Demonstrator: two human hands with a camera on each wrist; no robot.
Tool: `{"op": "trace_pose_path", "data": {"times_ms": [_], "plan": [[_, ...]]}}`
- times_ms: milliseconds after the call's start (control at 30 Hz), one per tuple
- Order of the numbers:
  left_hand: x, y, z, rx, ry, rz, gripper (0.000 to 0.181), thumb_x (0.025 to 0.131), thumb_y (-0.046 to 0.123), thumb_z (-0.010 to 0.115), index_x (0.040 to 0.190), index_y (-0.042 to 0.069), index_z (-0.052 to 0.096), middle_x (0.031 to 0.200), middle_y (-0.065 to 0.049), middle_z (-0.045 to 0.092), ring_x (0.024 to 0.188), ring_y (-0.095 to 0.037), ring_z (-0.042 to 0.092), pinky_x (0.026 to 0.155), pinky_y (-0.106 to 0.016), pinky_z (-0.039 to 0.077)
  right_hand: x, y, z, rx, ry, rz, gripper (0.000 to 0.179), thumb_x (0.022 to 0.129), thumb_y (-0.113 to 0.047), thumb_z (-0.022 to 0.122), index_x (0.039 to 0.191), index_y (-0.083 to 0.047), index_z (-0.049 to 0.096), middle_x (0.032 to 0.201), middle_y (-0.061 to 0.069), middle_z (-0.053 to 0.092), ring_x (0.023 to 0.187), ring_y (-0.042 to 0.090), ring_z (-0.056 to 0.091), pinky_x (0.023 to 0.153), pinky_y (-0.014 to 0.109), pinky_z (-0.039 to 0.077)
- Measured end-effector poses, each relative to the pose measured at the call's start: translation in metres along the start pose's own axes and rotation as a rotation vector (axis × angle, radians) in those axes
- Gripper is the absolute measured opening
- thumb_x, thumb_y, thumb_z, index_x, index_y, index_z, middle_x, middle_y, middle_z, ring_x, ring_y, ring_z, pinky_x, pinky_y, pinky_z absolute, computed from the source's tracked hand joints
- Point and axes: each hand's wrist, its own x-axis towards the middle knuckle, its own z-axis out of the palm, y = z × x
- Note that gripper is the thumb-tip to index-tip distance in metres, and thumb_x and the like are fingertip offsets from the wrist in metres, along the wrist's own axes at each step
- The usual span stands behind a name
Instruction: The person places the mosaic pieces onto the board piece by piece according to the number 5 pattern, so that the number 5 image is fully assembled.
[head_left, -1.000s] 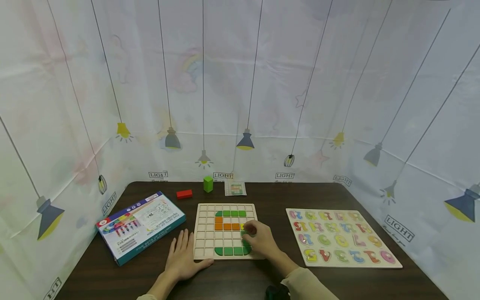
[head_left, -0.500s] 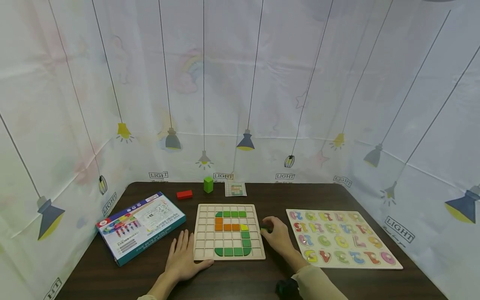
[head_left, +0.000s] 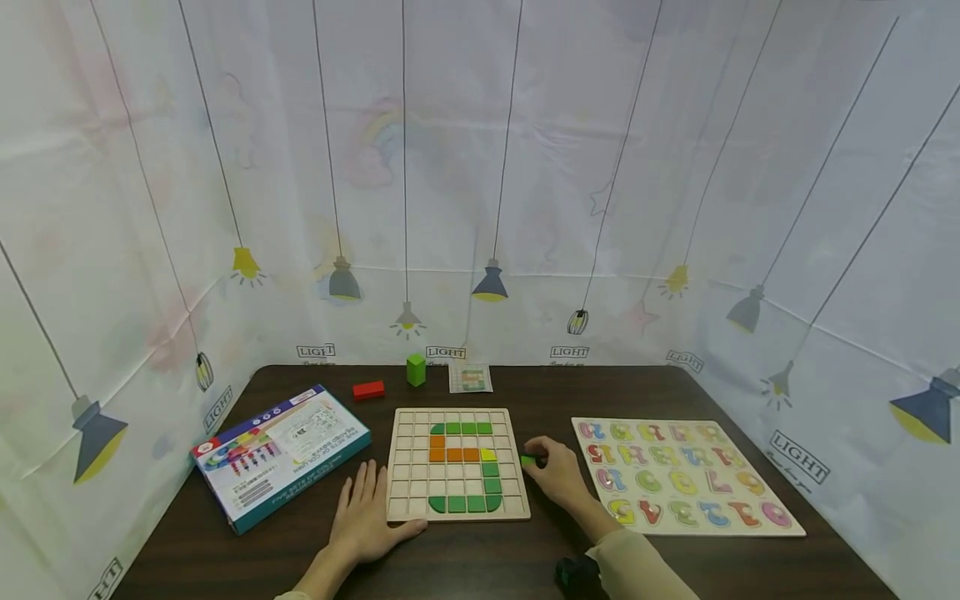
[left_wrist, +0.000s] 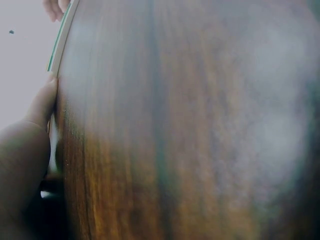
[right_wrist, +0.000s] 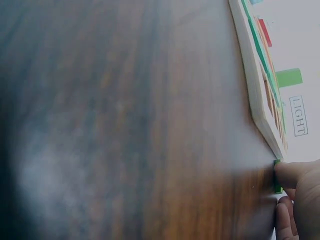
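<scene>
A wooden grid board [head_left: 401,471] carries green, orange and yellow pieces [head_left: 488,455] in its cells. My left hand [head_left: 363,515] lies flat at its lower left corner, fingers spread, thumb along the near edge. The left wrist view shows this thumb [left_wrist: 44,100] against the board's side. Right of the board, my right hand [head_left: 561,477] pinches a green block [head_left: 528,461] down at the table. In the right wrist view the green block [right_wrist: 278,176] is partly hidden by the fingers, close to the board's corner.
Behind the board are a red block [head_left: 368,389], an upright green block [head_left: 416,369] and a small pattern card [head_left: 471,378]. A box [head_left: 285,454] lies at the left. At the right lies a letter puzzle board [head_left: 686,479].
My right hand has moved from over the board's right side to the table beside it. The green block at its fingertips shows more plainly now. The left hand stays put.
</scene>
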Motion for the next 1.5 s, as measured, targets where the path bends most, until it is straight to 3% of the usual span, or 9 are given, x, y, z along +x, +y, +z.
{"op": "trace_pose_path", "data": {"times_ms": [300, 600, 900, 1500], "plan": [[-0.001, 0.000, 0.000, -0.011, 0.010, 0.008, 0.117, 0.071, 0.079, 0.054, 0.146, -0.005, 0.025, 0.153, -0.026, 0.014, 0.141, -0.039, 0.006, 0.111, -0.053, 0.002, 0.003, 0.004, 0.000, -0.006, 0.021, -0.030, 0.022, 0.077, 0.001, 0.074, 0.096, -0.005, 0.065, 0.090, 0.004, 0.066, 0.082, 0.018, 0.061, 0.072, 0.037, 0.051], [-0.002, 0.002, -0.002, -0.004, 0.005, 0.009, 0.116, 0.072, 0.079, 0.054, 0.146, -0.005, 0.025, 0.153, -0.025, 0.014, 0.141, -0.038, 0.007, 0.111, -0.053, 0.002, 0.007, -0.021, 0.006, 0.064, 0.011, -0.052, 0.024, 0.078, 0.000, 0.073, 0.101, -0.002, 0.065, 0.092, 0.005, 0.065, 0.081, 0.015, 0.060, 0.071, 0.035, 0.052], [-0.002, 0.000, -0.001, -0.003, 0.027, 0.017, 0.116, 0.072, 0.079, 0.054, 0.146, -0.005, 0.025, 0.153, -0.025, 0.015, 0.141, -0.038, 0.007, 0.111, -0.053, 0.002, 0.006, -0.046, 0.028, 0.162, -0.076, -0.225, 0.026, 0.080, 0.002, 0.072, 0.104, 0.003, 0.062, 0.094, 0.010, 0.064, 0.085, 0.023, 0.062, 0.069, 0.035, 0.055], [-0.003, 0.004, -0.006, -0.005, -0.001, 0.013, 0.116, 0.072, 0.079, 0.053, 0.146, -0.006, 0.025, 0.152, -0.027, 0.015, 0.141, -0.039, 0.008, 0.111, -0.054, 0.004, -0.001, -0.092, 0.064, 0.215, -0.172, -0.347, 0.023, 0.080, 0.002, 0.071, 0.102, 0.003, 0.063, 0.094, 0.010, 0.065, 0.086, 0.020, 0.063, 0.071, 0.025, 0.053]]}}
